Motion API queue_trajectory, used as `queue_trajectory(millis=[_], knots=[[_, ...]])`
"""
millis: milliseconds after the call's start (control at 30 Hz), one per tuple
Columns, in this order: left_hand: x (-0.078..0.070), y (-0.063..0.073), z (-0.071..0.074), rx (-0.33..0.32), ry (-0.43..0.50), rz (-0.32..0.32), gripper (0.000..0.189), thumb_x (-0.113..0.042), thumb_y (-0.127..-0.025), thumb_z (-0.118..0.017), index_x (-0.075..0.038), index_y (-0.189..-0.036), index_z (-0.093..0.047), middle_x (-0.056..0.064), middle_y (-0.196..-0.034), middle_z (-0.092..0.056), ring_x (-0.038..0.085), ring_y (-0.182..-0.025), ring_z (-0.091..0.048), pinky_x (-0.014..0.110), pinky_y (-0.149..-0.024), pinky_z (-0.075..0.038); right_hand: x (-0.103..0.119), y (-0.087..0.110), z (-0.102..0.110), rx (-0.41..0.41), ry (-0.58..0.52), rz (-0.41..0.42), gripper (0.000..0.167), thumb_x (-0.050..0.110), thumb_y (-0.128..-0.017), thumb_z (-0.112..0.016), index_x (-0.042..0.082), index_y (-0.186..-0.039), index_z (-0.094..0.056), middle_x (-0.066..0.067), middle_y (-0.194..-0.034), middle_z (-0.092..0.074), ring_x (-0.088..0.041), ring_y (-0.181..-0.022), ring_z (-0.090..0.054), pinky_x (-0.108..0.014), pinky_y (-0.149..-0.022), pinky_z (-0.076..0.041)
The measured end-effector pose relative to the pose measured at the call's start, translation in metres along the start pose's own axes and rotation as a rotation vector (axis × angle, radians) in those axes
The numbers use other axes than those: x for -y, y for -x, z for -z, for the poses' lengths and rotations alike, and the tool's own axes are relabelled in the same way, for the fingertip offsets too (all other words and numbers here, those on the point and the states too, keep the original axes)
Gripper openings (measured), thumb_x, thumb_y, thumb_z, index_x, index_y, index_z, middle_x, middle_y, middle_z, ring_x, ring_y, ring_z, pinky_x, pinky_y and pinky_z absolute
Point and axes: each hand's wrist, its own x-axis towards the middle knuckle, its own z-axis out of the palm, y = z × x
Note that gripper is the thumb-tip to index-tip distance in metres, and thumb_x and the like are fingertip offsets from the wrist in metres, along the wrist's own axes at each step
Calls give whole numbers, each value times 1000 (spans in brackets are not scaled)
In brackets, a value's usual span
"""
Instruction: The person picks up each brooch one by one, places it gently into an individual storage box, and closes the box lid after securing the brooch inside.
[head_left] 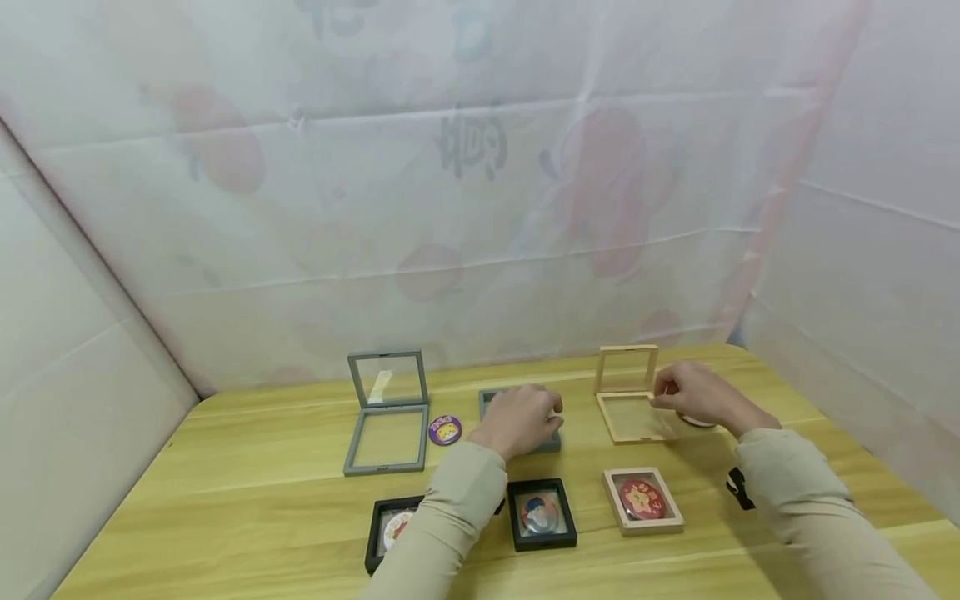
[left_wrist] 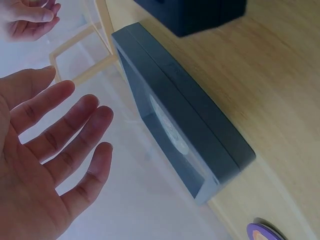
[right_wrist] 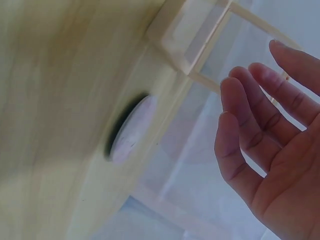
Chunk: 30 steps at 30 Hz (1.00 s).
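Note:
My left hand [head_left: 521,417] is over a closed grey display case [left_wrist: 187,95], its fingers relaxed and apart from the case in the left wrist view. A round pale badge [left_wrist: 169,127] shows inside that case. My right hand [head_left: 697,393] holds nothing; its fingers are loosely bent beside an open beige display case [head_left: 608,418] whose lid stands upright. Below the right hand a round badge [right_wrist: 134,129] lies on the table, partly hidden by the hand in the head view.
An open grey case [head_left: 349,450] stands at left, with a purple badge [head_left: 446,430] beside it. Nearer me lie a black case [head_left: 372,542], partly covered by my left sleeve, another black case [head_left: 570,521] and a closed beige case [head_left: 651,527], all holding badges. White cloth walls [head_left: 337,208] surround the table.

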Motion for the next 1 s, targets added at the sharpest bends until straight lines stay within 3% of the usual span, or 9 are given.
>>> queue_trajectory(millis=[167,400,700,900,1000], knots=[[-5,-6,1,-28,-7,-8,19,-24,-102,-65,-15,-114,-76,0,-109,-73,11,-85,-69,23,-67,-55,-8,2,6,6,-17,-44,9,8,-93,-68,2,-85,-69,-4,-69,-61,-16,-58,-55,-33,-56,-44],[-11,-10,-6,33,20,-2,22,-25,-102,-64,-15,-119,-75,0,-114,-73,9,-82,-69,21,-66,-54,-15,8,9,23,-21,-66,11,7,-93,-69,1,-85,-69,-3,-69,-61,-18,-58,-56,-33,-53,-45],[-12,-12,-9,28,12,-7,22,-25,-103,-63,-16,-119,-74,-1,-112,-73,8,-78,-68,22,-64,-54,-23,6,6,-23,48,-65,11,9,-89,-72,6,-79,-67,-2,-68,-60,-14,-57,-52,-33,-55,-43],[-11,-10,-11,32,12,-10,21,-25,-102,-64,-16,-117,-75,-1,-112,-73,9,-83,-69,23,-70,-55,-32,7,-1,-56,105,-98,11,12,-86,-74,6,-80,-66,0,-75,-61,-17,-67,-53,-36,-58,-44],[-11,-9,-12,29,14,-7,21,-25,-102,-64,-15,-117,-75,-1,-111,-73,9,-83,-69,24,-70,-55,-36,8,-3,-68,127,-139,11,13,-85,-74,4,-83,-67,-7,-82,-64,-25,-74,-57,-43,-63,-48]])
